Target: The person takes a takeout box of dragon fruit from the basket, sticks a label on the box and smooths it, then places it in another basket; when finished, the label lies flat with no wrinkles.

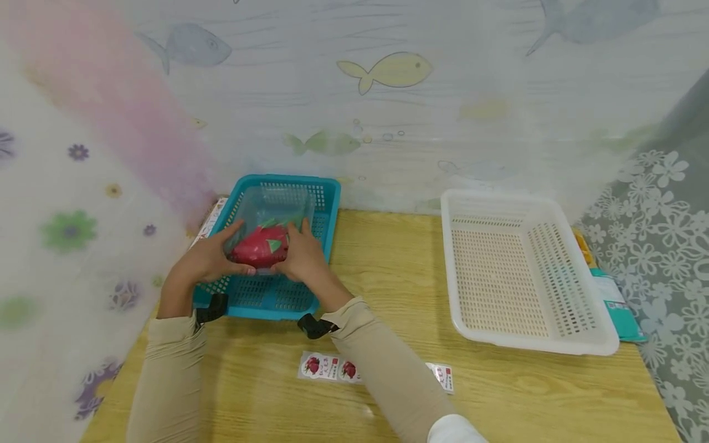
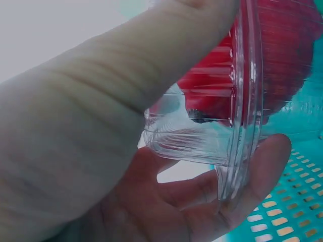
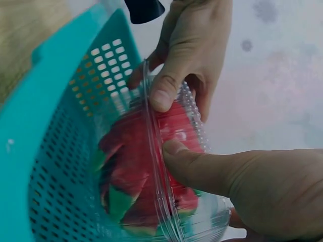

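A clear plastic clamshell box [image 1: 277,198] with a red, green-tipped dragon fruit [image 1: 259,247] inside is held over the blue-green basket [image 1: 332,231]. My left hand [image 1: 206,257] grips the box's left side, thumb at the near edge. On the other side my right hand [image 1: 306,255] holds it too, its thumb close to the left one. In the left wrist view, the left fingers curl round the rim of the box [image 2: 189,143]. From the right wrist, both thumbs press beside the doubled rim, and the lid [image 3: 166,201] lies against the tray along that seam.
To the right stands a white perforated basket [image 1: 455,295], with a teal-and-white packet [image 1: 620,307] behind its right side. A strip of dragon fruit stickers [image 1: 321,366] lies on the wooden table [image 1: 388,271], partly hidden by my right sleeve. A printed fabric wall rises behind.
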`<act>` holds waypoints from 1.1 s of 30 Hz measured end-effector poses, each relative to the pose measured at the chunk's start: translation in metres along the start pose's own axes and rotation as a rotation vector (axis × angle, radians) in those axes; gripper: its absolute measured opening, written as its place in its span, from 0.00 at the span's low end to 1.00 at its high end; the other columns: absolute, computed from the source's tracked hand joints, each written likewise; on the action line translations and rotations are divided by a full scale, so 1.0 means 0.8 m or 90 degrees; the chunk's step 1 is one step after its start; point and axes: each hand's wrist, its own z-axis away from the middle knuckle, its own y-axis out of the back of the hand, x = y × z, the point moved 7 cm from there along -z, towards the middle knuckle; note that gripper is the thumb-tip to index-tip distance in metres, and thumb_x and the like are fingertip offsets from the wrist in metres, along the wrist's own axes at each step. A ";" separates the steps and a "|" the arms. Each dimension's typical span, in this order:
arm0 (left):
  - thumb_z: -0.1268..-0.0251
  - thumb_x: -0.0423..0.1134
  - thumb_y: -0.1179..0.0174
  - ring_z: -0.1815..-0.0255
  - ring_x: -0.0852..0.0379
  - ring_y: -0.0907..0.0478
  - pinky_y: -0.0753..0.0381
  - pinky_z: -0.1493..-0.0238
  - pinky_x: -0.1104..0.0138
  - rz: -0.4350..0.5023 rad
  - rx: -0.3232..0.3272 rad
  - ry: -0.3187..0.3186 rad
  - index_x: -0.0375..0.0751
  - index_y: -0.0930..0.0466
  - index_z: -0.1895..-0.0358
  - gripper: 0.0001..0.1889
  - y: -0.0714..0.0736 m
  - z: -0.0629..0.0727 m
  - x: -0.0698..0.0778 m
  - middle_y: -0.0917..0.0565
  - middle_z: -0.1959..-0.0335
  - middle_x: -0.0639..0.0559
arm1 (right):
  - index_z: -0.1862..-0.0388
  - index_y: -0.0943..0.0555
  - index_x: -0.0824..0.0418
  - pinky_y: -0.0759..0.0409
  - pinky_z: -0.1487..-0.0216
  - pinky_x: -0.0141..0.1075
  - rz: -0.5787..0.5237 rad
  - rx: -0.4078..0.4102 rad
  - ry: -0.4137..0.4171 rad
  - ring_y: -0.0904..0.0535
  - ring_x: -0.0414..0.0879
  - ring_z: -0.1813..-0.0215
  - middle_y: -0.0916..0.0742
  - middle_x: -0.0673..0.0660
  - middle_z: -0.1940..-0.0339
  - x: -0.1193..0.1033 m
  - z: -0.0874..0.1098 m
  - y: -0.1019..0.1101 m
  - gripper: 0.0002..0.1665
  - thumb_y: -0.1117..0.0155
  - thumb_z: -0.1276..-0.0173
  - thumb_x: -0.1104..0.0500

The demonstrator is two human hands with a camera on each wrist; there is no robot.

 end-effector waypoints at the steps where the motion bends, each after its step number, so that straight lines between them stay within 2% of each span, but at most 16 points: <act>1: 0.46 0.65 0.28 0.40 0.25 0.23 0.19 0.47 0.40 -0.003 0.003 0.000 0.42 0.59 0.16 0.63 0.002 0.001 0.003 0.39 0.24 0.22 | 0.17 0.43 0.57 0.24 0.29 0.49 0.000 -0.002 0.002 0.32 0.65 0.23 0.46 0.64 0.15 0.000 0.002 0.003 0.59 0.22 0.39 0.45; 10: 0.43 0.64 0.29 0.32 0.23 0.31 0.23 0.42 0.36 0.020 0.015 -0.010 0.42 0.60 0.16 0.62 0.017 0.019 0.037 0.44 0.20 0.26 | 0.16 0.45 0.55 0.26 0.28 0.51 -0.034 -0.004 0.024 0.38 0.64 0.20 0.48 0.62 0.14 -0.001 0.024 0.035 0.60 0.22 0.38 0.45; 21: 0.43 0.65 0.30 0.31 0.26 0.30 0.24 0.40 0.35 0.043 0.052 -0.020 0.42 0.59 0.16 0.62 0.034 0.046 0.075 0.47 0.18 0.32 | 0.15 0.48 0.55 0.23 0.30 0.47 -0.032 -0.003 0.051 0.38 0.62 0.19 0.50 0.64 0.14 -0.003 0.050 0.066 0.61 0.24 0.38 0.43; 26: 0.43 0.66 0.30 0.26 0.27 0.36 0.27 0.37 0.34 0.052 0.068 -0.030 0.42 0.56 0.16 0.61 0.031 0.054 0.091 0.48 0.16 0.37 | 0.15 0.48 0.54 0.25 0.29 0.50 -0.034 -0.002 0.046 0.40 0.63 0.18 0.50 0.63 0.14 0.006 0.065 0.078 0.60 0.23 0.38 0.44; 28: 0.43 0.64 0.29 0.22 0.27 0.42 0.30 0.34 0.34 0.055 0.069 -0.036 0.41 0.55 0.17 0.60 0.027 0.057 0.099 0.48 0.16 0.38 | 0.15 0.47 0.55 0.25 0.28 0.51 -0.032 -0.001 0.043 0.37 0.63 0.19 0.50 0.63 0.14 0.011 0.073 0.082 0.61 0.23 0.38 0.44; 33: 0.44 0.63 0.28 0.20 0.29 0.45 0.31 0.33 0.34 0.050 0.090 -0.052 0.40 0.51 0.17 0.59 0.023 0.061 0.119 0.47 0.17 0.38 | 0.16 0.46 0.56 0.23 0.30 0.50 -0.034 0.015 0.045 0.29 0.63 0.25 0.49 0.64 0.14 0.021 0.089 0.098 0.62 0.21 0.40 0.45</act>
